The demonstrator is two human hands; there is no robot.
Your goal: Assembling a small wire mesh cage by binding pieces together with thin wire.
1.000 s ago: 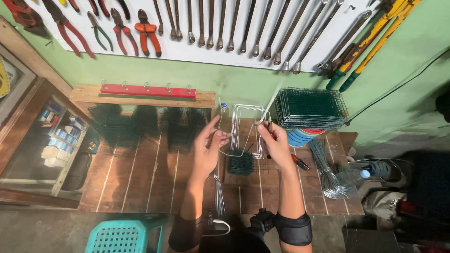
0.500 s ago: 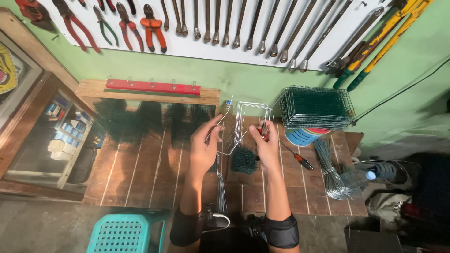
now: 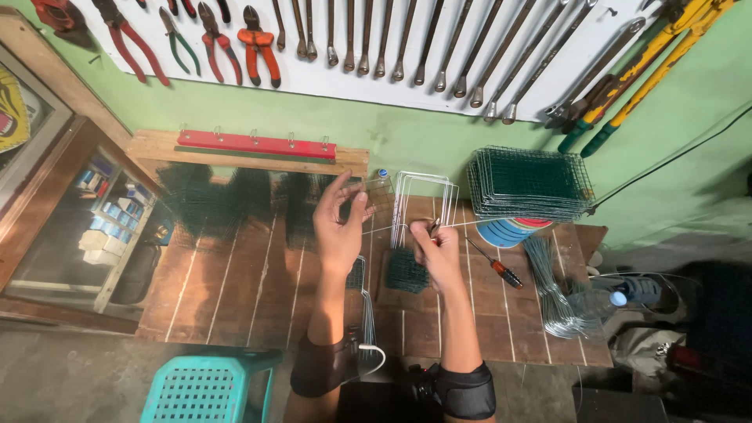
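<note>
My left hand (image 3: 338, 227) is raised over the wooden bench (image 3: 235, 290), its thumb and fingers pinching one end of a thin silver wire (image 3: 390, 228). My right hand (image 3: 439, 254) grips the wire's other end in a fist, with a small dark tool tip showing at the thumb. Just behind the hands stand several bent silver wire frames (image 3: 425, 196). Under my right hand a small green mesh piece (image 3: 403, 272) lies on the bench. Both wrists wear black bands.
A stack of green mesh panels (image 3: 533, 182) sits on coloured discs at the right. An orange-handled screwdriver (image 3: 495, 265), a wire bundle (image 3: 552, 291) and a bottle (image 3: 630, 291) lie nearby. Pliers and wrenches hang on the wall (image 3: 392, 47). A turquoise stool (image 3: 205, 388) stands below.
My hands have come lower and a little apart, from holding the bent wire frame to stretching a single wire between them. The view has shifted slightly.
</note>
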